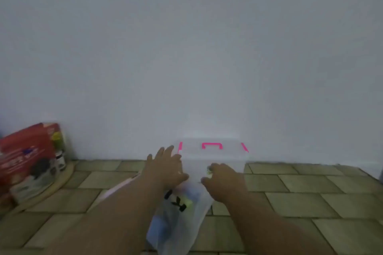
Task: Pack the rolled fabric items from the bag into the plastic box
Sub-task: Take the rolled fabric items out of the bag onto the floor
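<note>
A clear plastic box (213, 158) with a pink handle and pink side clips stands against the wall, its lid on. In front of it lies a translucent white bag (182, 219) with black lettering; blurred coloured shapes show through it. My left hand (165, 167) hovers with fingers spread at the box's left front corner, holding nothing. Over the bag's top, just before the box, my right hand (223, 180) has its fingers curled downward. Whether it grips the bag is hidden by blur.
A red printed carton (31, 159) stands on a round wooden board (60, 180) at the far left by the wall. The floor is tiled in olive-brown (310, 192). A plain white wall (207, 47) rises right behind the box.
</note>
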